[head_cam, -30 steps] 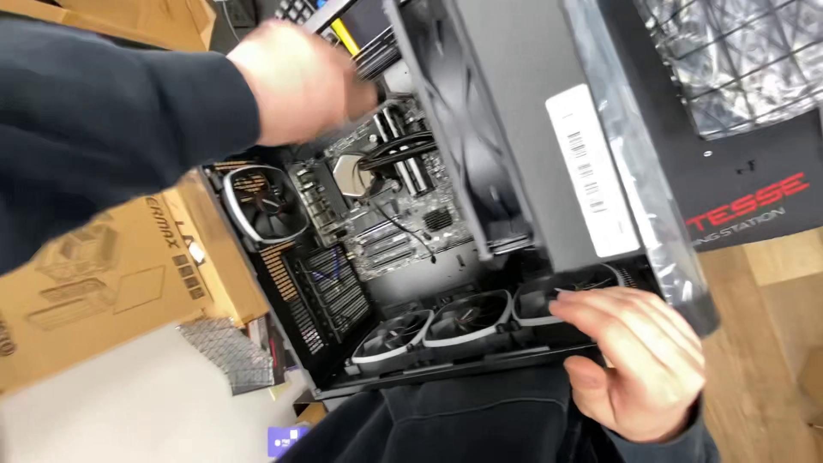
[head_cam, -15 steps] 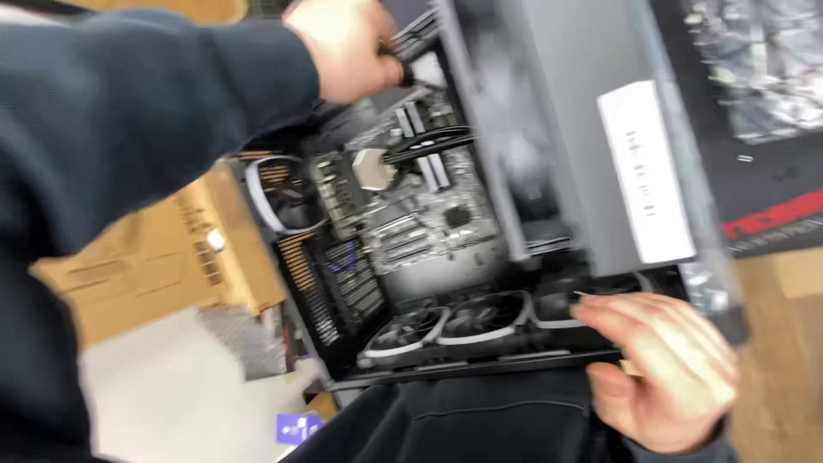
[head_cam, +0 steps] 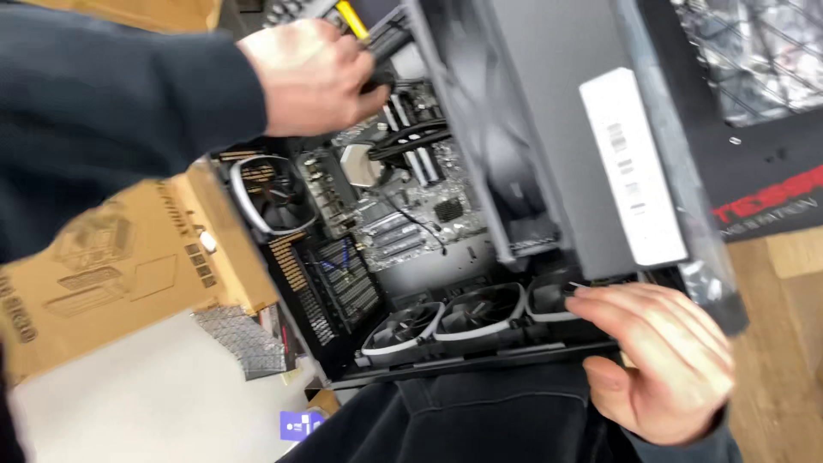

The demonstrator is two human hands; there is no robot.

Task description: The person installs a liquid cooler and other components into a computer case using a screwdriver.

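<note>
My left hand (head_cam: 313, 77) reaches into the top of the open black desktop computer case (head_cam: 549, 137), its fingers curled shut around a dark, cable-like part (head_cam: 386, 43) near the case's upper edge; exactly what that part is cannot be told through the blur. My right hand (head_cam: 664, 360) rests on the case's lower rim, palm flat and fingers spread loosely apart, the fingertips touching the frame just beside the rightmost of three round white-rimmed cooling fans (head_cam: 480, 313) set in a row along the bottom. It grips nothing; it only steadies the case.

Inside, the grey-and-silver motherboard (head_cam: 403, 214) lies exposed, with a pale metal processor plate (head_cam: 360, 165) near its middle and black hoses (head_cam: 411, 137) arching just above it. A fourth white-ringed fan (head_cam: 270, 193) sits at the rear wall, left of the board, and a black perforated vent panel (head_cam: 343, 279) runs below it. A long white rectangular sticker (head_cam: 634, 167) is stuck to the grey side panel (head_cam: 557, 103), which stands tilted over the open interior.

A brown cardboard box (head_cam: 111, 266) with dark line drawings stands just beside the case on the left, above a white surface (head_cam: 146, 403). A black mat with red lettering (head_cam: 763, 197) lies to the right on a light wooden tabletop (head_cam: 784, 343). The case leans against my dark trousers (head_cam: 480, 420) at the lower edge of the view.
</note>
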